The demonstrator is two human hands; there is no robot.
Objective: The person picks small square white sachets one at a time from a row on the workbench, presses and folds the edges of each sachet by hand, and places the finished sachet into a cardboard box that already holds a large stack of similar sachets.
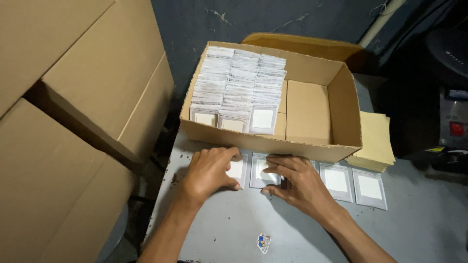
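1. Grey, scuffed metal is the tabletop [229, 229] nearest me, with a small blue and white sticker [263, 242] lying on it just short of my wrists.
2. My left hand [208, 171] rests palm down, fingers curled loosely over the leftmost clear packet [237, 170]; it presses rather than grips, so nothing is held.
3. My right hand [297, 182] reaches in from the right, forearm angled across the table, thumb and fingertips pinching the edges of the second packet [261, 171], which lies flat just beside the first.
4. These packets look thin, light and slick, each a clear sleeve with a white card square inside. I judge they would slide on the metal and bend easily, so an edge or corner is the place to take hold.
5. Two more packets [353, 182] lie flat in the same row to the right, close beside each other.
6. Just behind the row stands an open cardboard box [273, 143], its left half filled with upright rows of similar packets [239, 87].
7. A stack of tan sheets [376, 141] sits by the box's right wall, and large cardboard cartons [73, 122] stand to the left.
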